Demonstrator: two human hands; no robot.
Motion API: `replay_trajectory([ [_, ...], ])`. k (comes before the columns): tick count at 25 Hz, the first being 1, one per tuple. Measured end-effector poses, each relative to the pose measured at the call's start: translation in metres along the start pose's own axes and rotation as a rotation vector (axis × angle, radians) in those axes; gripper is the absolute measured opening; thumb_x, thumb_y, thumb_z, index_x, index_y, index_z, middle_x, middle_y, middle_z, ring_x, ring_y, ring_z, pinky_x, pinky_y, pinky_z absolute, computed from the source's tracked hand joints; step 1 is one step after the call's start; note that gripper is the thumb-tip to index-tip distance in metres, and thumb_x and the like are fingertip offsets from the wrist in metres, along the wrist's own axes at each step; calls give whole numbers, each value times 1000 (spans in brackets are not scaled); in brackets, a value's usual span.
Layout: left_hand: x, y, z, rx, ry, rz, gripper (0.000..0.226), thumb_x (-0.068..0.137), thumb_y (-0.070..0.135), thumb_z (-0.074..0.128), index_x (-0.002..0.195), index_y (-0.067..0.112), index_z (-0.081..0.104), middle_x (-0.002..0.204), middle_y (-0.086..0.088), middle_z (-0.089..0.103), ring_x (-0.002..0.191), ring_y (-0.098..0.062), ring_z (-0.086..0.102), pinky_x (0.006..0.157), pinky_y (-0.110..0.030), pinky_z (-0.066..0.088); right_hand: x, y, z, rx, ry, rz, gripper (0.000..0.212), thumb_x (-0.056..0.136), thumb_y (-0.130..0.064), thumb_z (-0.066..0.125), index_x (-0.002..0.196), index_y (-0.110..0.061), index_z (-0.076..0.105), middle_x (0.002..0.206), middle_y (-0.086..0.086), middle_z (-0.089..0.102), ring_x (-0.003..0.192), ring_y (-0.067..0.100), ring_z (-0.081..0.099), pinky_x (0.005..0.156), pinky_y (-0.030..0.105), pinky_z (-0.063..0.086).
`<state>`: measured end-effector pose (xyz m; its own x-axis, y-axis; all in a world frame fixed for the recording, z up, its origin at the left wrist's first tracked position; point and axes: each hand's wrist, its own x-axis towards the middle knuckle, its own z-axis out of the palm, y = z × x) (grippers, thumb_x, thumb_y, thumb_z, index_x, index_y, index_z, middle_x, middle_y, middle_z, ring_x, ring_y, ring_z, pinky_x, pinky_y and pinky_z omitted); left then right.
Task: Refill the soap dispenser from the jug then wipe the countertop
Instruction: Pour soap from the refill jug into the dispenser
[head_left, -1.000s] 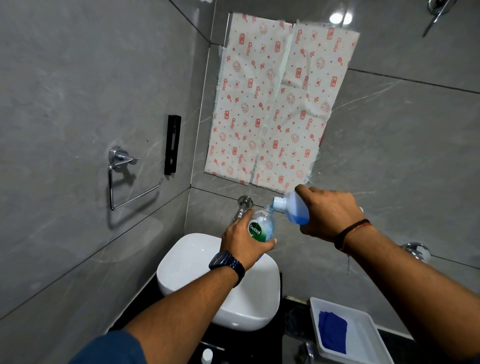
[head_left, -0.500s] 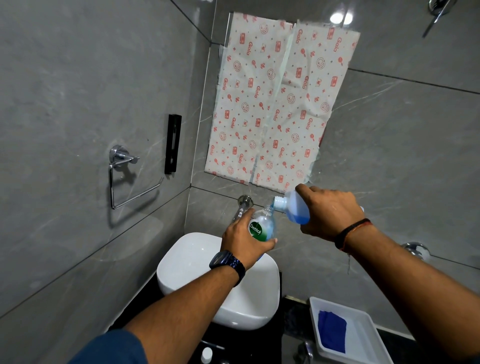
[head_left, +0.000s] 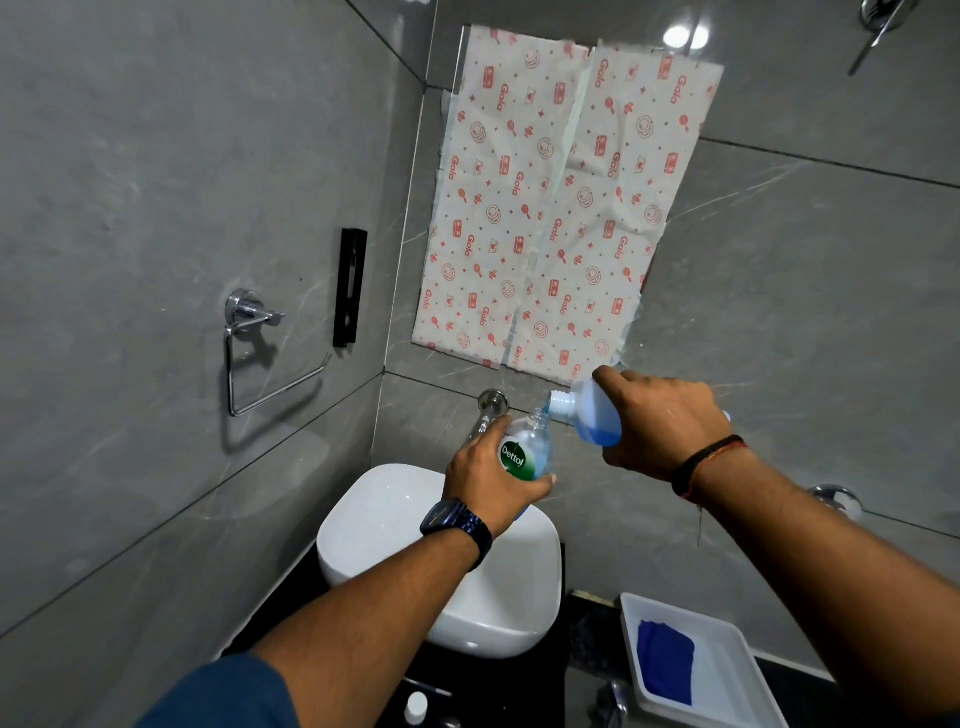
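My left hand (head_left: 491, 480) grips a clear soap dispenser bottle (head_left: 527, 449) with a green label, holding it above the white basin (head_left: 395, 525) with its pump off and its neck open. My right hand (head_left: 660, 423) holds a translucent jug (head_left: 592, 413) with blue liquid, tipped sideways so its white spout sits at the bottle's neck. Blue liquid shows in the jug's lower side and faintly inside the bottle. A folded blue cloth (head_left: 665, 662) lies in a white tray (head_left: 727, 654) on the dark countertop (head_left: 587, 623) at lower right.
A wall-mounted chrome tap (head_left: 488, 410) sticks out behind the bottle. A chrome towel ring (head_left: 254, 348) and a black holder (head_left: 349, 287) hang on the left wall. Patterned paper (head_left: 556, 208) covers the wall ahead. A small white cap (head_left: 415, 706) rests on the counter's front.
Hardly anything differs: both hands keep the jug tipped at the bottle's neck, with only a slight drift in the view.
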<state>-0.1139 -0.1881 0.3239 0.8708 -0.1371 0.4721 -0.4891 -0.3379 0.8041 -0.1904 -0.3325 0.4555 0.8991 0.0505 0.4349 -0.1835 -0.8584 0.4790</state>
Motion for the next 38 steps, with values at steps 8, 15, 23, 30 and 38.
replay_trajectory([
  [8,0,0,-1,-11,9,5,77,54,51,82,122,32,51,113,6,65,96,-16,60,81,-33,56,0,0,-1,-1,7,-3,66,68,-41,73,118,-27,34,101,0,65,71,21,56,53,30,43],
  [15,0,-1,0,-12,4,4,76,55,51,82,121,32,52,113,5,65,97,-17,60,82,-34,57,0,-2,-1,-1,-5,-10,66,69,-40,73,119,-26,33,105,1,65,78,23,60,57,33,49],
  [23,2,-2,0,-7,7,6,76,55,51,82,122,32,52,114,5,65,98,-17,60,82,-34,57,2,-2,2,-1,-13,-6,69,69,-41,74,122,-26,32,107,2,65,80,22,61,59,34,52],
  [30,3,-3,1,-7,2,2,79,54,51,82,124,30,51,116,5,65,100,-18,61,84,-34,56,3,-1,6,6,-7,-7,69,68,-41,74,121,-27,33,105,1,65,79,23,62,58,33,50],
  [38,4,-7,1,-23,3,1,83,55,49,84,127,28,50,119,4,64,102,-17,60,85,-34,56,4,-3,8,29,-24,-8,70,68,-42,74,121,-28,32,109,1,65,82,23,62,59,33,50],
])
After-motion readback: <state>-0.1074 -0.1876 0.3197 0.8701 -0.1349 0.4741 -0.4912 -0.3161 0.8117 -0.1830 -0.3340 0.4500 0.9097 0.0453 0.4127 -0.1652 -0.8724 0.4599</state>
